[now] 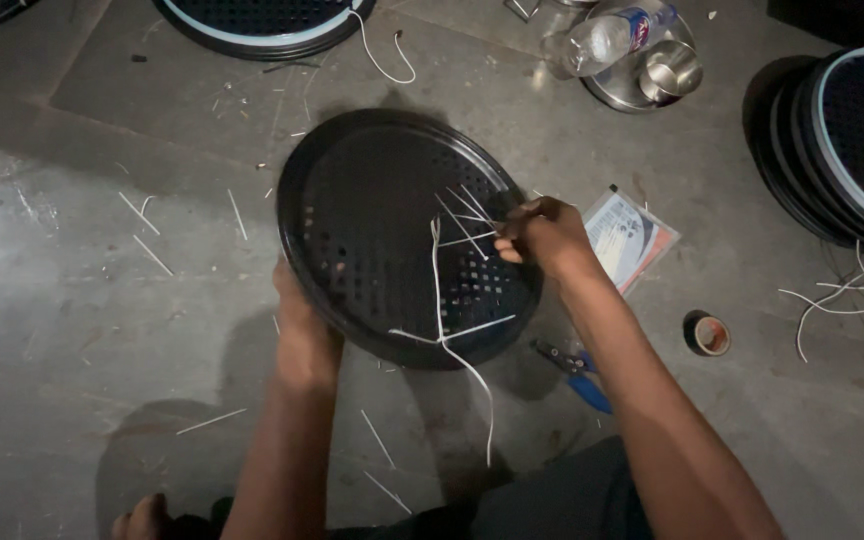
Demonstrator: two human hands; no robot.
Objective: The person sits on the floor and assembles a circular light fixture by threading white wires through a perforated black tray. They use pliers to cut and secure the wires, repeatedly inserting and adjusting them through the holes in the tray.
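Observation:
A round black perforated disc (pixel 372 200) with a raised rim is held tilted above the concrete floor. My left hand (pixel 302 335) grips its near left rim. My right hand (pixel 542 232) pinches several thin white cable ties (pixel 464 215) over the disc's right side. A long white cord (pixel 440 300) runs down across the disc face and hangs past its lower edge, crossed by another white tie near the bottom.
Blue-handled cutters (pixel 577 370) lie under my right forearm. A tape roll (pixel 709 334) and a flat plastic packet (pixel 627 238) are on the right. Stacked black discs (pixel 842 140) stand far right, more discs (pixel 262 20) at top. A plastic bottle (pixel 607 38) and steel cup (pixel 672 70) rest on a steel plate. Cut tie scraps litter the floor.

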